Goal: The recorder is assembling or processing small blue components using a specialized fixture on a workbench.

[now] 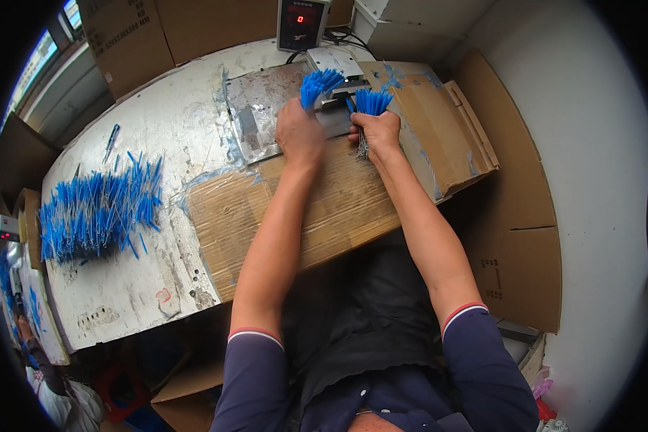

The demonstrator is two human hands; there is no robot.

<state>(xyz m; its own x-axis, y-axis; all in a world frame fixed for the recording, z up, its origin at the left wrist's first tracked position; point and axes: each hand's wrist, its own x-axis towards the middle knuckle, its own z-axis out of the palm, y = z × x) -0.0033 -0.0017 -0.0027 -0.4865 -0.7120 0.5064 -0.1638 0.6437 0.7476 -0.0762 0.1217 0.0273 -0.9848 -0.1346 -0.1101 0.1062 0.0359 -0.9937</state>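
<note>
1. A big pile of blue sticks (101,212) lies by the left edge of the table (187,119).
2. A pen (111,142) lies past the pile, toward the far left corner.
3. Flat cardboard (223,216) lies along the near edge.
4. The left hand (300,137) has its fingers curled round a blue bunch (320,86).
5. A box with a red light (302,32) stands at the far edge.
6. The right hand (379,132) has its fingers holding a second bunch (373,102), thin wires (362,147) hanging below.

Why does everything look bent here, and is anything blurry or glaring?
Head view: the fisheye lens bows the worn white tabletop and blackens the corners; the bare left hand looks slightly smeared; the bright glass window at upper left looks washed out.
</note>
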